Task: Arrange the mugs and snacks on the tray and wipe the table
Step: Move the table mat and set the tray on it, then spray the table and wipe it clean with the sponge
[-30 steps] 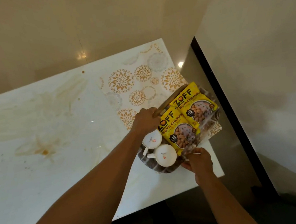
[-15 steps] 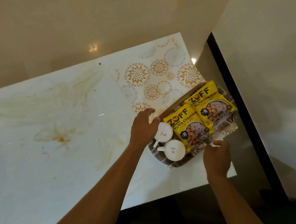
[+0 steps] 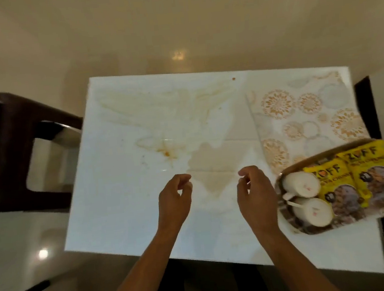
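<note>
Both hands have come off the oval patterned tray (image 3: 285, 206) and are now hovering over the middle of the white glossy table (image 3: 121, 200): left hand (image 3: 173, 200) and right hand (image 3: 254, 192) are loosely curled, fingers slightly apart, holding nothing. The tray is sitting at the near right corner, carrying two white mugs (image 3: 300, 185) and two yellow snack packets (image 3: 364, 174). Arranging is judged complete; the brown spill stains (image 3: 212, 164) mid-table are awaiting wiping, with no cloth visible
</note>
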